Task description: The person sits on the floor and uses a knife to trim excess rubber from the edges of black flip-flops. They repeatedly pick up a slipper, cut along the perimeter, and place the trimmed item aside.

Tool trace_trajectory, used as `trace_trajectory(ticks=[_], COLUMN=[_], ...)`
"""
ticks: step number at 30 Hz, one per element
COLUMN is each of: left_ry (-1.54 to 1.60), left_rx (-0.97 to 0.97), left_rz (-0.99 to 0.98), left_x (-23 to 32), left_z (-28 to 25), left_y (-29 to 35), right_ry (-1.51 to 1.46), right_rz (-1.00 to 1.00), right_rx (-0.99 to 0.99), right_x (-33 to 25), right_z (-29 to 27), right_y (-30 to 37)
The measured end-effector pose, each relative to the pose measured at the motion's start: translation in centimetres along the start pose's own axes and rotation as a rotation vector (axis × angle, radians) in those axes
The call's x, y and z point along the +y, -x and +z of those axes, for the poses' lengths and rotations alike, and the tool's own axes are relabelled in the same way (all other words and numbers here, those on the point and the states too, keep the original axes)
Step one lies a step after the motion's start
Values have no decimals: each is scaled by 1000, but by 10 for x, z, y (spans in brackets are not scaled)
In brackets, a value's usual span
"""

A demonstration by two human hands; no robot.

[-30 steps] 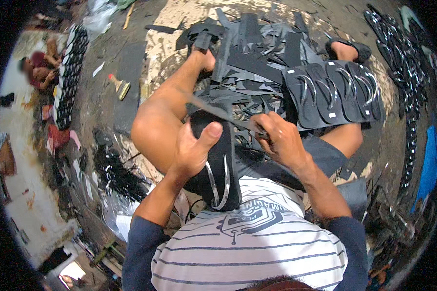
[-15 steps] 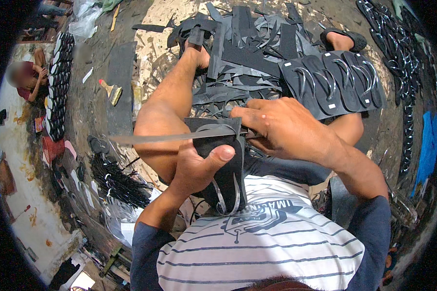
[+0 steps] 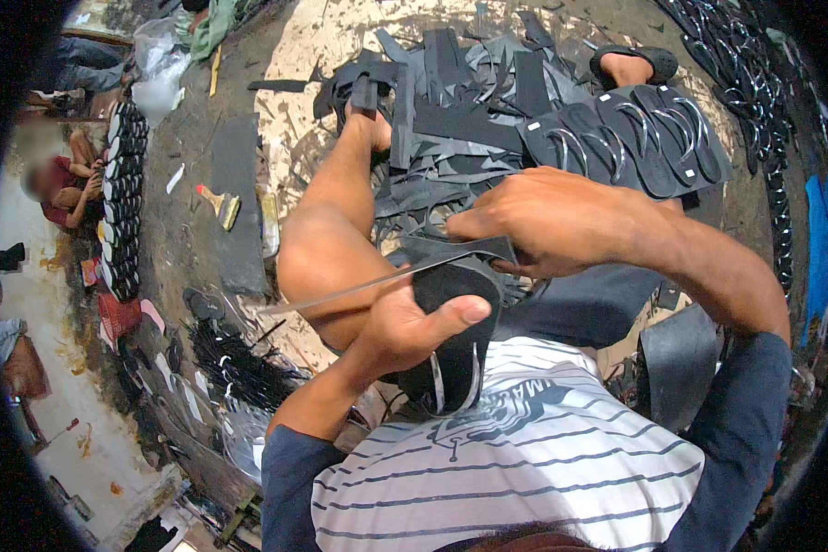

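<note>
My left hand [image 3: 409, 324] grips a black flip-flop [image 3: 460, 299] by its side, thumb stretched across the top of the sole. The flip-flop's silver-edged straps [image 3: 474, 377] lie toward my body. In my closed right hand [image 3: 552, 221] is a long, thin knife [image 3: 340, 296]; its handle is hidden by my fingers. The blade runs leftward across the flip-flop's far end, over my left knee. Along the blade's far side, a strip of black rubber sheet [image 3: 451, 250] curls away from the sole.
Black rubber scraps [image 3: 460, 124] pile up between my feet. Finished-looking flip-flops [image 3: 630, 138] lie on a sheet at right. A paintbrush [image 3: 221, 207] rests at left. Farther left, a person [image 3: 69, 193] sits by a row of stacked sandals [image 3: 124, 202].
The knife blade has turned edge-on and now slants more, its tip lower. A rubber strip at the flip-flop's far end has lifted and curled. My right hand is angled differently.
</note>
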State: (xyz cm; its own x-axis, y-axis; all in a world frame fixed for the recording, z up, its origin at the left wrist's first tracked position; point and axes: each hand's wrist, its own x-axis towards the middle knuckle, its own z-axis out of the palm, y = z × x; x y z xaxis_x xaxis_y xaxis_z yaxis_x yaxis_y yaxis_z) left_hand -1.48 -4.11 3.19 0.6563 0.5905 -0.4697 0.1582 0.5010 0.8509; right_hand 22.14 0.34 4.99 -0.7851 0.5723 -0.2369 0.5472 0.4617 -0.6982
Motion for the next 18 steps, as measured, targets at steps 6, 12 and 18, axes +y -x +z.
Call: trace_trajectory(ticks=[6,12,18], left_ry=[-488,3,590], left_rx=[-49,47,475], left_rz=[200,239,752], left_x=[-19,41,-10], left_z=[-10,-42,16], left_y=[-9,28,-47], right_ry=[-45,-346,-49], right_rz=[1,32,44], right_rx=[-40,788,927], right_x=[8,39,28], right_z=[-10,34,98], right_y=[0,65,6])
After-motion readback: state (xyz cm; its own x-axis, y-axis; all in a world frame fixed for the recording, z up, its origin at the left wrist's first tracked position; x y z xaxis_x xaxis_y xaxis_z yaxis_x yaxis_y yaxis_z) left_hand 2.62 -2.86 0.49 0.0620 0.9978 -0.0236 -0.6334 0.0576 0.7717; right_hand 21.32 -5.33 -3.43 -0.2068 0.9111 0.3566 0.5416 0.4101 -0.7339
